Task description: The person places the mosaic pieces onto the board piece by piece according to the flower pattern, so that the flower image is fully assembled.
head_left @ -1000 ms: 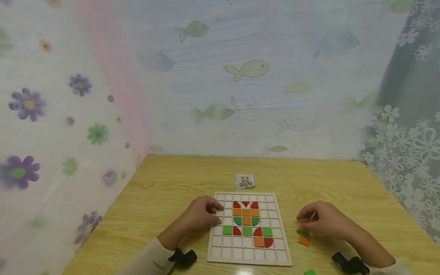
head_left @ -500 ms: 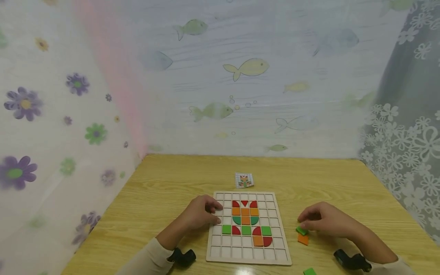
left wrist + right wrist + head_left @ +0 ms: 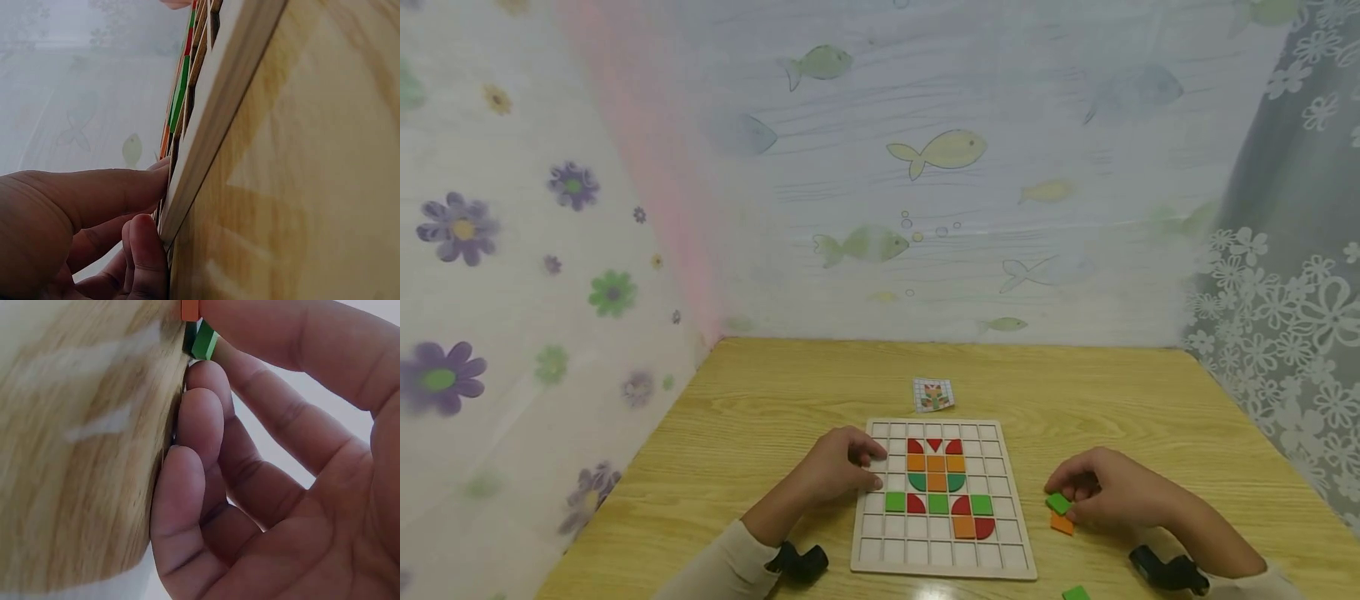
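A pale wooden grid board (image 3: 917, 552) lies on the table, with red, orange and green tiles forming a pattern in its squares. My left hand (image 3: 841, 467) holds its left edge. In the left wrist view the thumb (image 3: 119, 194) reaches onto the board's rim (image 3: 206, 144), and curled fingers rest against its side. Right of the board, my right hand (image 3: 1108, 492) pinches a bright green square tile (image 3: 1058, 503) between thumb and forefinger. That tile (image 3: 204, 341) is tilted in the right wrist view. An orange tile (image 3: 1062, 523) lies just below, partly covered by the thumb.
Another green tile (image 3: 1076, 593) lies near the bottom edge of the head view. A small printed pattern card (image 3: 933, 395) lies beyond the board. Behind the wooden table (image 3: 790, 375) hang curtains with fish (image 3: 940, 150) and flowers. Black straps (image 3: 801, 564) sit on both wrists.
My right hand has shifted slightly, the thumb drawing back toward the near side of the green tile, so more of that tile shows. My left hand stays at the board's edge.
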`<state>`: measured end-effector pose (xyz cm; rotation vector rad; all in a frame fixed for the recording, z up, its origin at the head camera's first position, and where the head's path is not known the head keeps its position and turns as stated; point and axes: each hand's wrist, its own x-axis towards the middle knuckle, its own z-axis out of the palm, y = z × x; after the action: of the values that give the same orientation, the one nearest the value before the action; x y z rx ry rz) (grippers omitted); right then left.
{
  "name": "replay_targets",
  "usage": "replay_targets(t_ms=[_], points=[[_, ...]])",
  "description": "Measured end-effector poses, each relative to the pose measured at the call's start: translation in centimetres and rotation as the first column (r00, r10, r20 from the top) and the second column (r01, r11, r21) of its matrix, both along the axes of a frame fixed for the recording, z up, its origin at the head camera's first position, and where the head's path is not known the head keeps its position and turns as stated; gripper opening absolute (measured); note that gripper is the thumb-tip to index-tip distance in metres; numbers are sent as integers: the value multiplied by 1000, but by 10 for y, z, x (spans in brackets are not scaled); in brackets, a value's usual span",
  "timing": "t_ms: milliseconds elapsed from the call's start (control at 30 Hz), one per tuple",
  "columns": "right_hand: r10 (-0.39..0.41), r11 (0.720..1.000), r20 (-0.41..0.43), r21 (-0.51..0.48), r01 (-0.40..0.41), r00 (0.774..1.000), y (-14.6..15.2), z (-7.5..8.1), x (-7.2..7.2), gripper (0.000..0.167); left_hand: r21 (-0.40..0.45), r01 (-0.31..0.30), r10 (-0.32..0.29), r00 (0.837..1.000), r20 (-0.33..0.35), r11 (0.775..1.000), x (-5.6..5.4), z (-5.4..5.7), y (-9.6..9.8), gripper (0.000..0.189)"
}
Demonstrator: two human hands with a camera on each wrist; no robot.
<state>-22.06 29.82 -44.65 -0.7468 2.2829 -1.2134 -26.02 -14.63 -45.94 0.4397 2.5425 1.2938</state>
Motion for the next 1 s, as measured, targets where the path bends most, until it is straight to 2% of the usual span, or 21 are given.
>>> replay_targets(t_ms=[233, 400, 667, 1000], points=[[-11, 1000, -71, 21, 13, 997, -2, 1, -1, 20, -10, -8, 8, 1000, -5, 1000, 1, 3, 1, 28], [-51, 995, -119, 78, 61, 992, -6, 2, 1, 19, 1, 0, 0, 1000, -4, 1000, 1, 2, 0, 28], [-91, 990, -212, 88, 112, 973, -29, 12, 9, 21, 3, 3, -3, 1000, -2, 1000, 3, 3, 0, 28], [-65, 994, -204, 73, 81, 977, -54, 17, 12, 22, 7, 17, -17, 1000, -20, 1000, 3, 3, 0, 28]])
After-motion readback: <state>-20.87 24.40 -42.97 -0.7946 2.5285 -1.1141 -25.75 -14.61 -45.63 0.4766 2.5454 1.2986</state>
